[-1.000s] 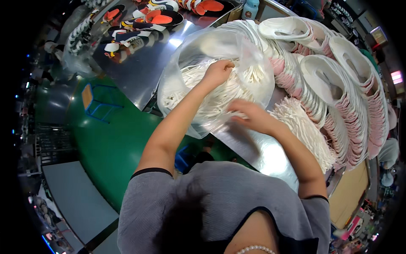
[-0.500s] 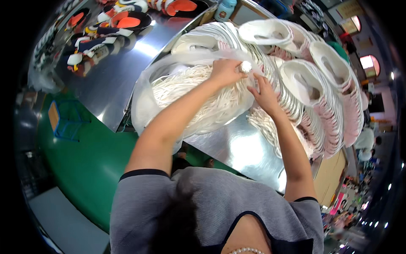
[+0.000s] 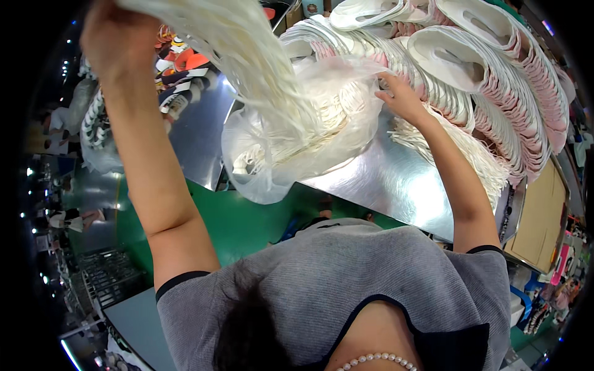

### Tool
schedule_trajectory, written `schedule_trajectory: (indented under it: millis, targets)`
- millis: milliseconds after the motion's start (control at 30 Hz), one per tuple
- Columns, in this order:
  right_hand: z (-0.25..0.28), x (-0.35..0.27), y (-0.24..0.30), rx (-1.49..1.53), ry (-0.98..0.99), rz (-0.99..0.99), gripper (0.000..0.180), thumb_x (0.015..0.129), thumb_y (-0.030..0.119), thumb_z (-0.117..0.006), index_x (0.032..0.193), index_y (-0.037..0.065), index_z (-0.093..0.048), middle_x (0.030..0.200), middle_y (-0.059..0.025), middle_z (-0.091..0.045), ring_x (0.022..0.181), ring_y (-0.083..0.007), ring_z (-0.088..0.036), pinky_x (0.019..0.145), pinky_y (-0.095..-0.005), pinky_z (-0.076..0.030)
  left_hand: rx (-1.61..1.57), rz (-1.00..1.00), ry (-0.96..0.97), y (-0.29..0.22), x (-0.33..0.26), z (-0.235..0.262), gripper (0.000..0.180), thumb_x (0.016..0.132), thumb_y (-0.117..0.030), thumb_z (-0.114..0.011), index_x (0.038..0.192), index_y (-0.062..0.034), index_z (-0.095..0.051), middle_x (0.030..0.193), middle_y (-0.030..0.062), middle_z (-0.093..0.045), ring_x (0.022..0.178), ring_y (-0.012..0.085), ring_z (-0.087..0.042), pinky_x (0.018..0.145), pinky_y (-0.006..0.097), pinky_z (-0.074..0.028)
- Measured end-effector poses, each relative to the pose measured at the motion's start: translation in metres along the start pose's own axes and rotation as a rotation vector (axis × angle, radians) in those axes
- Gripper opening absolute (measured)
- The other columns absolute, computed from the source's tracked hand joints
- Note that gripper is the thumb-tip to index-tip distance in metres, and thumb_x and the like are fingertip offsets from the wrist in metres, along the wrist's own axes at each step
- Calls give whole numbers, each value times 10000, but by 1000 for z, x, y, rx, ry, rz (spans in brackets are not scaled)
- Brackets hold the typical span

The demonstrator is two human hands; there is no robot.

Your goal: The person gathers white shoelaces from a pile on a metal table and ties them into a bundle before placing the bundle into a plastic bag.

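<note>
Lifting high with our left hand (image 3: 114,40), we grip a thick bunch of white cords (image 3: 260,68) whose strands trail down into the clear plastic bag (image 3: 272,167) on the shiny metal surface (image 3: 383,179). Our right hand (image 3: 399,96) pinches the bag's rim, beside stacked white shoe soles (image 3: 470,68).

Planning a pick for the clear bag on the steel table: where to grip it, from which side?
Probably at the mouth rim, from the far right side, where the right hand already pinches it. The bag is limp and slumps toward the table edge; the left hand lifts white cords out through the mouth.
</note>
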State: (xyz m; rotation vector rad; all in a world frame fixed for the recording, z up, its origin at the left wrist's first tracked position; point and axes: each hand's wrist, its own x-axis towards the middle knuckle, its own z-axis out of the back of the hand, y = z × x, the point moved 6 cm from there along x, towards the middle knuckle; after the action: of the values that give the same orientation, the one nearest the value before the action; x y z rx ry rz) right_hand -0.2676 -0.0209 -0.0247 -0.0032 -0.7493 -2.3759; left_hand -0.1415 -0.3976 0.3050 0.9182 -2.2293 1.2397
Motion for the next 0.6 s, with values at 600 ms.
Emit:
schedule_trajectory:
  millis: [600]
  targets:
    - [174, -168, 229, -50, -320, 704, 593, 773, 362, -669, 1230, 21, -509, 1282, -190, -449, 1182, -374, -412, 983, -494, -307, 27, 107, 362, 29, -75, -304, 515, 908, -412, -517, 1122, 56, -512, 1038, 184, -608, 880, 233, -634, 756, 351, -546]
